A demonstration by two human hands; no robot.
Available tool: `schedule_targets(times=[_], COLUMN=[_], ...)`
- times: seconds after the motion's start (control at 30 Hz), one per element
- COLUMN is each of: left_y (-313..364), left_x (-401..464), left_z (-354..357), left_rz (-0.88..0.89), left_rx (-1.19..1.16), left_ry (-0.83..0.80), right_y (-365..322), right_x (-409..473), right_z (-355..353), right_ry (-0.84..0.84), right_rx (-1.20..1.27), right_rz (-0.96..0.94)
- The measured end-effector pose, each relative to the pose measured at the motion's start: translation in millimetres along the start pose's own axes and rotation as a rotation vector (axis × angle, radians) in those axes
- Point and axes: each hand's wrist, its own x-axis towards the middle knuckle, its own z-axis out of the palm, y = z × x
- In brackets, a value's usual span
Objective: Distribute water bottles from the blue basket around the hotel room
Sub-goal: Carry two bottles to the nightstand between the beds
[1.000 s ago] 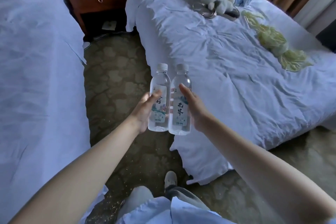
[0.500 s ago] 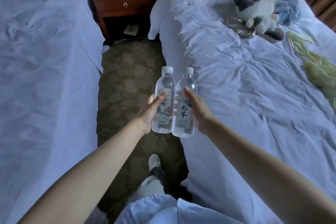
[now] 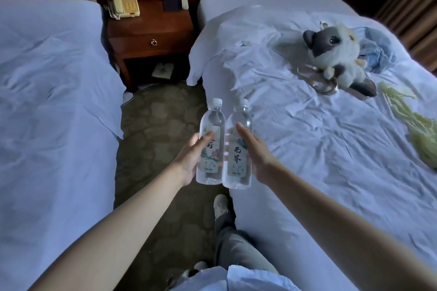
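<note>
Nightstand (image 3: 151,38) nearer — hands (image 3: 227,156) w/ bottles (image 3: 223,144)

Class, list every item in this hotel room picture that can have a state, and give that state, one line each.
Left water bottle: capped, upright, held by left hand.
Right water bottle: capped, upright, held by right hand.
Nightstand drawer: closed.
Telephone: handset on cradle.
Plush toy: lying on right bed.
</note>
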Motion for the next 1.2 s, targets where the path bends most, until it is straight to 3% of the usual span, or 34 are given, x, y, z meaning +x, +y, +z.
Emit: schedule_targets(times=[0.43, 0.77, 1.2], left_y=[117.4, 183.9, 321.2], left_x=[173.3, 283.6, 422.9], left_z=[-5.1, -89.8, -199.0], left_rz=[0.0, -0.009, 0.031], left_rx=[-0.021, -0.049, -0.067], left_ry=[0.083, 0.167, 0.183], right_y=[-107.7, -157.1, -253.5], right_x=[198.5, 339.2, 523.3], right_z=[-19.2, 43.0, 138.6], right_ry=[-0.025, -0.13, -0.182], right_rx=[-0.014, -0.052, -0.066], right_rz=[0.034, 0.06, 0.044])
